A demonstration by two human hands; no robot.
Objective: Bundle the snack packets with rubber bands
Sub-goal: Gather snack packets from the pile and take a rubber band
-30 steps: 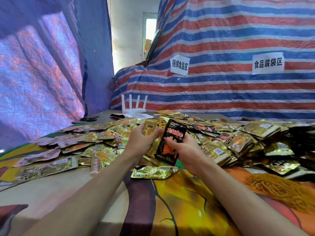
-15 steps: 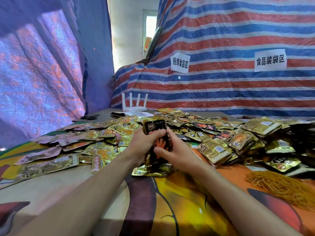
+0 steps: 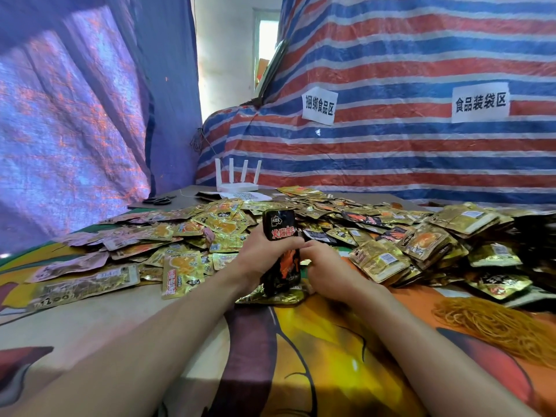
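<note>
Your left hand (image 3: 261,256) grips the upright black packet (image 3: 278,227) mid-height; your right hand (image 3: 327,269) pinches its right edge, forearms outstretched.

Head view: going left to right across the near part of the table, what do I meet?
Long gold packet → gold-and-orange packet → left hand → black packet, held upright by both hands → right hand → gold packet stack → rubber band pile.

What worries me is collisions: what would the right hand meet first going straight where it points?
The black-fronted packet stack held by the left hand; the right hand seems to pinch it.
</note>
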